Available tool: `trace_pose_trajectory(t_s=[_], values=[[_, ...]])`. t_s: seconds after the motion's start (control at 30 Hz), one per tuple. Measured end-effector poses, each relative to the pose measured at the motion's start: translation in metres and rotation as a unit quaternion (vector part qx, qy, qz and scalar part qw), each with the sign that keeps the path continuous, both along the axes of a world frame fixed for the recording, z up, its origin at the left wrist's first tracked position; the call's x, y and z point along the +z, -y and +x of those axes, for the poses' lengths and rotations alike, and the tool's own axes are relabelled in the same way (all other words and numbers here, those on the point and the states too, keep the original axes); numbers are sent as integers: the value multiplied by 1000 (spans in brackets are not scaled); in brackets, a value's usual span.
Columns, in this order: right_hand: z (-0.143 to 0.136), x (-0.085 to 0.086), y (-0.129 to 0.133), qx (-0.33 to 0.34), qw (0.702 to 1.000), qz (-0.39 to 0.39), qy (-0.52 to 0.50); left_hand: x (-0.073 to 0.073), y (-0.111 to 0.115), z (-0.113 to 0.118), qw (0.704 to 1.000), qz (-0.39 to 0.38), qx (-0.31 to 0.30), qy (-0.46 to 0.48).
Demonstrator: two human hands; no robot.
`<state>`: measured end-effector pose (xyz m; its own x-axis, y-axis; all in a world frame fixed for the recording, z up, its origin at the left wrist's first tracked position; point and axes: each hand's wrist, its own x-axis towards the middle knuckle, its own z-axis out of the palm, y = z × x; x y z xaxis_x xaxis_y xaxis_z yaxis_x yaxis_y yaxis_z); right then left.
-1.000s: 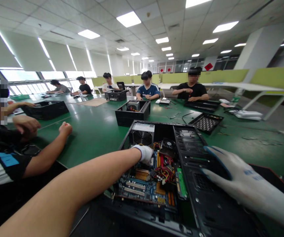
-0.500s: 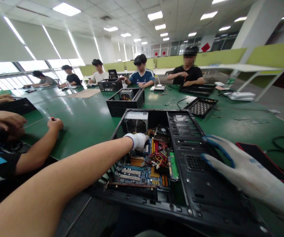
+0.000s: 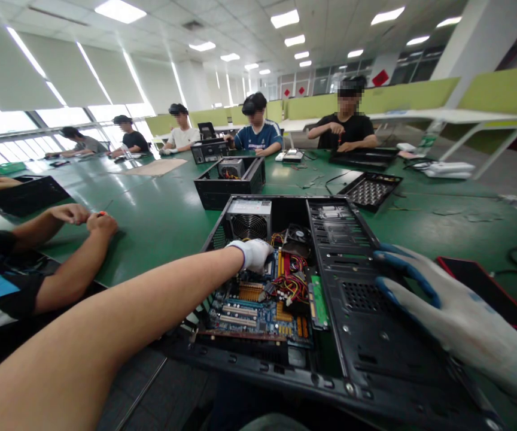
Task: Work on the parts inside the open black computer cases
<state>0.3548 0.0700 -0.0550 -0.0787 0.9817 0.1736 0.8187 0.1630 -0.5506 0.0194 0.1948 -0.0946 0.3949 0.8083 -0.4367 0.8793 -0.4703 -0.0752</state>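
Observation:
An open black computer case [image 3: 375,353] lies on its side in front of me, motherboard [image 3: 240,317] facing up. My left hand [image 3: 257,255], in a white glove, reaches inside beside the power supply [image 3: 249,220] and the cooling fan [image 3: 297,234]. Its fingers curl down over the board, and their tips are hidden. Red, yellow and black cables [image 3: 291,281] run just right of that hand. My right hand [image 3: 424,293], gloved in white and blue, rests at the case's right side with thumb and fingers spread apart. A green circuit board [image 3: 319,302] stands near the drive bay.
Another open case [image 3: 229,191] sits beyond mine on the green table [image 3: 160,203]. A black metal panel [image 3: 372,190] lies at the back right, and a black pad with red edges [image 3: 487,293] at the right. A co-worker's hands [image 3: 88,220] are close at the left.
My view has shifted slightly. Both my hands stay at nearly the same places on the case. The co-worker at the left has brought both hands together.

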Motion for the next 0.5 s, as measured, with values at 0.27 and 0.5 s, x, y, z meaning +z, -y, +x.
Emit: trace_pose_trajectory(t_s=[0.27, 0.5], values=[[2, -3, 0, 6, 1000, 5, -9, 2, 2, 1, 1000, 5, -7, -5], [9, -14, -2, -59, 997, -36, -39, 3, 0, 3, 999, 0, -8, -33]])
